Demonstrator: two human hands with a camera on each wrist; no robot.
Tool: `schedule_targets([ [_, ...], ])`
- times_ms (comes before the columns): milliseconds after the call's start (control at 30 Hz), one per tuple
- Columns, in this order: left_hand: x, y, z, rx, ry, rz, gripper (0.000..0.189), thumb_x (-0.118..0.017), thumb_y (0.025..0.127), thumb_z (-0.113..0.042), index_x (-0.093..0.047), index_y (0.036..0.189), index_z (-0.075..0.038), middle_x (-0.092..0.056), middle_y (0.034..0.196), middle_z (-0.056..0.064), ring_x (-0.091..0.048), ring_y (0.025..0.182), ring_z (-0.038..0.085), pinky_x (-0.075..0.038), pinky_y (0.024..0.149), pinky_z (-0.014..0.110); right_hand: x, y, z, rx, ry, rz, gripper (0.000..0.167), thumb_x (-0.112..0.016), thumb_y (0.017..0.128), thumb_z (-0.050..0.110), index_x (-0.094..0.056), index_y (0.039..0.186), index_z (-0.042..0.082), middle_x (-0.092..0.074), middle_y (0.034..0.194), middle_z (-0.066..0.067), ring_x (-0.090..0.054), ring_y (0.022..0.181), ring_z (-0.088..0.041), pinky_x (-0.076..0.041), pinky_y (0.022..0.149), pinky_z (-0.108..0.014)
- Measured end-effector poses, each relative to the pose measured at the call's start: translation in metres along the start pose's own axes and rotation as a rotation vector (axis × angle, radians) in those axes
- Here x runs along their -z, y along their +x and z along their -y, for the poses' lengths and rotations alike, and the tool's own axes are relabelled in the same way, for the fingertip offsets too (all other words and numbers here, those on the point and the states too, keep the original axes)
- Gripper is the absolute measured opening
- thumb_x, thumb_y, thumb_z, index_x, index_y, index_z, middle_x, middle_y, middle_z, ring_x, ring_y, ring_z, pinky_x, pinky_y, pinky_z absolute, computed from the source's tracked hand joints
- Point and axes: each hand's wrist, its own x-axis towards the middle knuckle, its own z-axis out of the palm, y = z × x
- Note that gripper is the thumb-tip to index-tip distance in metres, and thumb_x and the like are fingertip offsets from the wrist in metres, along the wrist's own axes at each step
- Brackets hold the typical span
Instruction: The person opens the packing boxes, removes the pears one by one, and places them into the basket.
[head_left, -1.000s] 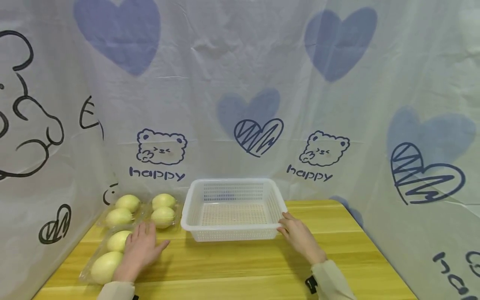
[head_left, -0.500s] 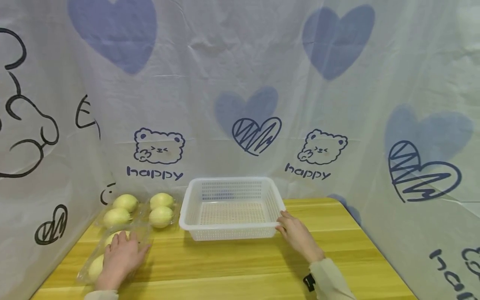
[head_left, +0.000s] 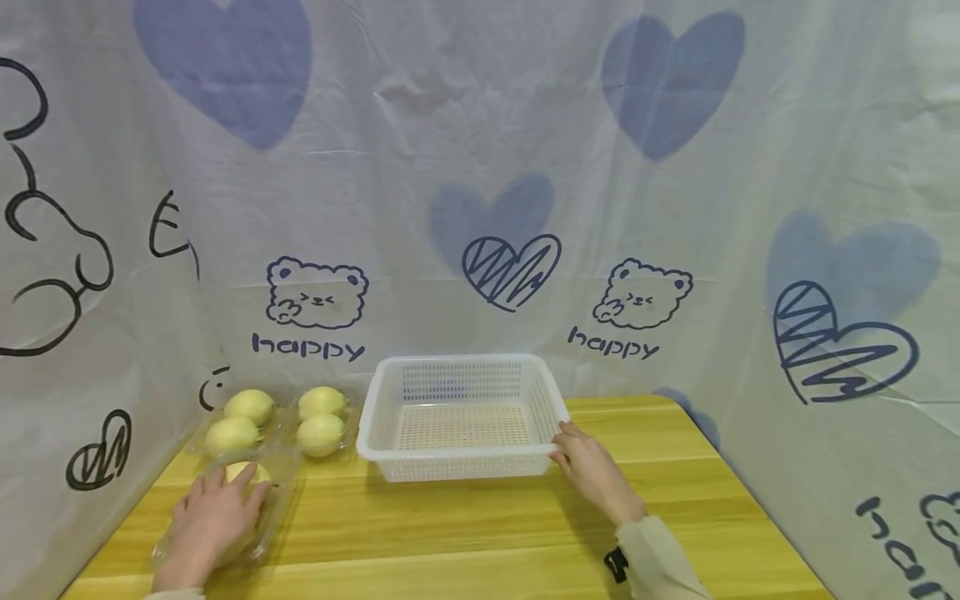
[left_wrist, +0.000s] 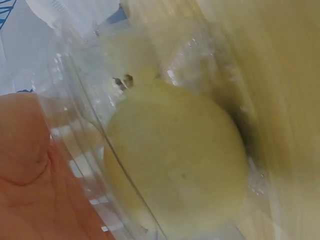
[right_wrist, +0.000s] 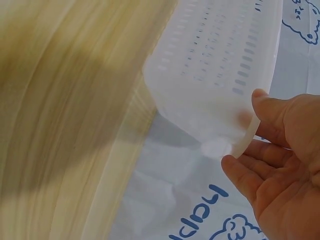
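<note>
My left hand (head_left: 213, 517) lies over the nearest clear plastic clamshell (head_left: 264, 533), fingers spread across its top. A pale yellow round fruit (head_left: 251, 475) shows past the fingertips. In the left wrist view a similar fruit (left_wrist: 177, 160), narrowing toward a brown stem end, sits inside the clear shell, with the left palm (left_wrist: 40, 200) close along the shell's side. A white perforated plastic basket (head_left: 461, 456) stands mid-table with nothing in it. My right hand (head_left: 595, 473) pinches its front right corner; the right wrist view shows thumb and fingers (right_wrist: 242, 175) around the rim.
Two more clear packs stand behind on the left, with yellow fruits (head_left: 232, 435) in one and yellow fruits (head_left: 320, 435) in the other. The wooden table (head_left: 480, 542) ends at a white printed curtain (head_left: 472, 108) at the back and sides.
My left hand has moved left and nearer over the front pack, covering its nearer fruit and uncovering part of the farther one. The right hand stays on the basket's corner.
</note>
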Motion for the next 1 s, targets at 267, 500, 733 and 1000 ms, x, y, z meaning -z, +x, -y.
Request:
schedule_targets([
  [267, 0.001, 0.002, 0.01, 0.031, 0.013, 0.005, 0.096, -0.024, 0.089, -0.08, -0.031, 0.152, -0.008, -0.011, 0.15, 0.041, -0.024, 0.119, 0.074, -0.029, 0.087, 0.08, -0.001, -0.001, -0.001, 0.014, -0.006, -0.005, 0.009, -0.069, 0.089, 0.01, -0.068, 0.093, 0.002, -0.061, 0.124, -0.03, -0.056, 0.12, -0.047, -0.047, 0.098, -0.054],
  [500, 0.006, 0.001, 0.02, 0.017, 0.033, -0.033, 0.097, -0.028, 0.088, -0.081, -0.036, 0.149, -0.006, -0.019, 0.142, 0.048, -0.029, 0.115, 0.075, -0.035, 0.082, 0.079, -0.003, 0.0, 0.0, 0.023, -0.002, -0.013, 0.011, -0.068, 0.089, 0.009, -0.068, 0.095, 0.0, -0.064, 0.121, -0.027, -0.056, 0.121, -0.046, -0.047, 0.099, -0.052],
  [733, 0.005, 0.003, 0.027, 0.008, 0.009, -0.032, 0.096, -0.03, 0.089, -0.08, -0.034, 0.15, -0.006, -0.02, 0.14, 0.05, -0.03, 0.114, 0.076, -0.036, 0.08, 0.08, -0.003, 0.0, 0.0, 0.023, 0.006, -0.018, 0.013, -0.068, 0.09, 0.009, -0.068, 0.098, -0.001, -0.063, 0.122, -0.028, -0.055, 0.122, -0.047, -0.047, 0.099, -0.052],
  [1000, 0.002, 0.006, 0.028, 0.008, -0.032, 0.002, 0.094, -0.025, 0.091, -0.077, -0.029, 0.151, -0.005, -0.018, 0.138, 0.05, -0.034, 0.113, 0.074, -0.039, 0.075, 0.078, -0.002, -0.003, -0.001, 0.008, 0.017, -0.018, 0.012, -0.067, 0.09, 0.01, -0.068, 0.096, -0.001, -0.063, 0.122, -0.028, -0.055, 0.122, -0.047, -0.046, 0.1, -0.053],
])
